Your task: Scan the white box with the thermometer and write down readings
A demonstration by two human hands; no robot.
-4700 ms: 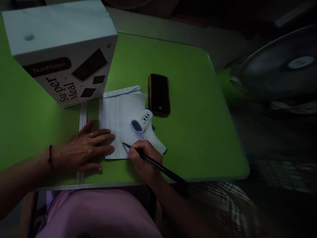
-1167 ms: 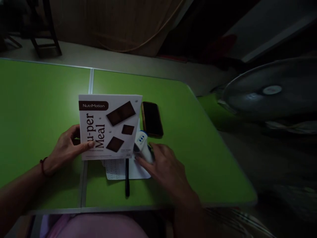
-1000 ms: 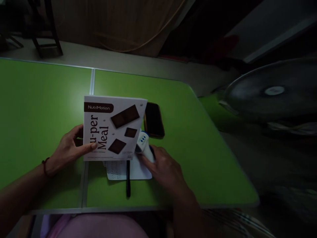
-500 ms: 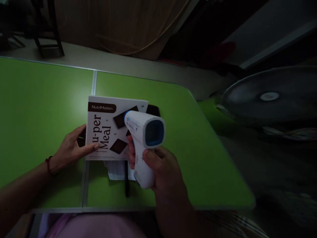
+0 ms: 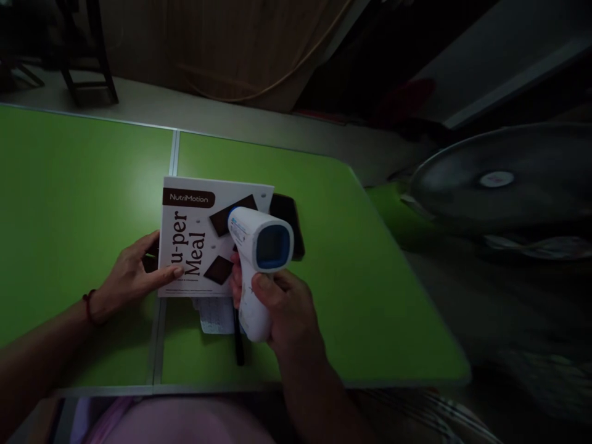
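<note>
My right hand [image 5: 289,308] is wrapped round the handle of a white and blue infrared thermometer [image 5: 252,287]. Its dark screen faces me, and its front end points at a white NutriMotion box [image 5: 185,237] with brown bar pictures. My left hand [image 5: 139,265] grips that box at its lower left edge, thumb on the printed face and fingers behind, partly hidden. Beneath the box, a sheet of paper with writing [image 5: 216,317] and a black pen [image 5: 238,339] stick out towards me. A dark phone-like object [image 5: 290,225] shows behind the box's right side.
All this is over a green folding table [image 5: 370,296] with a metal seam [image 5: 174,154] across it. To the right stands a large round grey surface [image 5: 531,185] with a pale disc on it. A dark chair [image 5: 87,61] is beyond the far edge at left.
The thermometer in my right hand has shifted left and slightly up, uncovering more of the dark phone-like object. My left hand and the box have hardly moved.
</note>
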